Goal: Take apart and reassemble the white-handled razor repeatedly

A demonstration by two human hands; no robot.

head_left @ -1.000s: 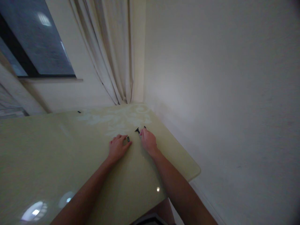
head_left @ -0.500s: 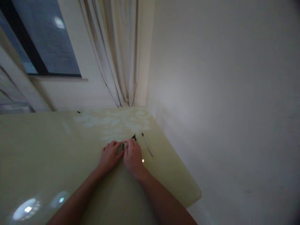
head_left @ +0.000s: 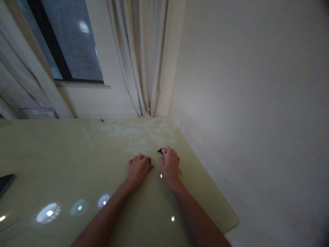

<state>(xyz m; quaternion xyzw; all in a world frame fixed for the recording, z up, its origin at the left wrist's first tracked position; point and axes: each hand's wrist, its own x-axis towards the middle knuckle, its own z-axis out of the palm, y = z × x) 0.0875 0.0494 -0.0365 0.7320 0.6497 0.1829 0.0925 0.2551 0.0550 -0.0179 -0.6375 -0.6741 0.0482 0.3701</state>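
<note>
My left hand (head_left: 138, 171) rests on the pale green tabletop with a small dark rectangular piece (head_left: 149, 161) pinched between thumb and forefinger. A short distance to the right is my right hand (head_left: 169, 168), its thumb and forefinger apart and reaching over a small black part (head_left: 159, 151). That part lies at the fingertips; whether they touch it I cannot tell. A whitish strip like a short cable (head_left: 180, 170) shows beside the right hand, which covers most of it.
The glossy table (head_left: 108, 154) meets a bare wall (head_left: 244, 113) along its right side. Near the far edge lies a tiny black piece (head_left: 102, 120). A dark flat object (head_left: 5, 183) shows at the left. Curtains (head_left: 144, 61) hang behind the table by a window (head_left: 74, 41).
My right hand has moved right, away from the left hand, over to the black part and the cable. The left hand keeps its dark piece. The view has swung left.
</note>
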